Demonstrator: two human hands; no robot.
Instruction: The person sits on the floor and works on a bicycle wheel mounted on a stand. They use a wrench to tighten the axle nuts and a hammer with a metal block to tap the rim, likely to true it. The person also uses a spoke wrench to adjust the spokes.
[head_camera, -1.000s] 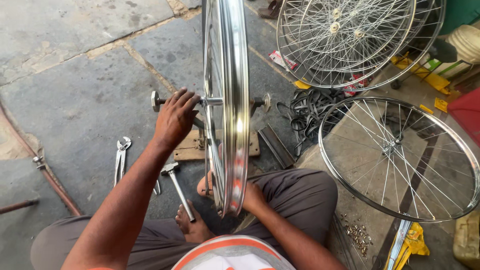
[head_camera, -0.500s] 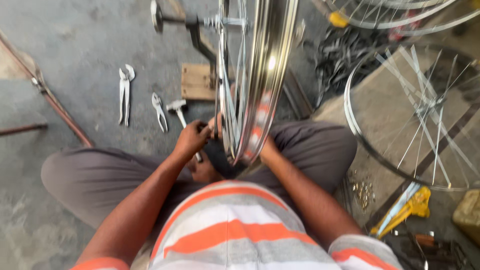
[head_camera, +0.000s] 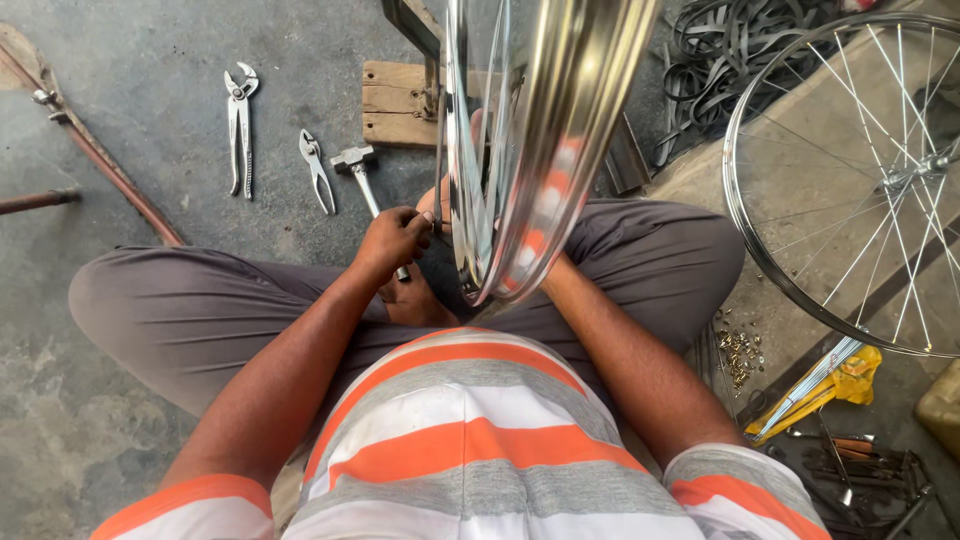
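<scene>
My left hand (head_camera: 395, 240) dropped from axle, fingers now pinched at shiny rim (head_camera: 540, 170) bottom; right hand hidden behind rim, grip unclear.

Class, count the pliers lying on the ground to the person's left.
2: the larger pliers lie farther left; the smaller pliers lie beside the hammer. Others may be hidden among the tools at bottom right.

2 pliers (head_camera: 239, 128) (head_camera: 317, 171), hammer (head_camera: 358, 172), wood block (head_camera: 398, 102) on floor; spare wheel (head_camera: 850, 180) right.
</scene>
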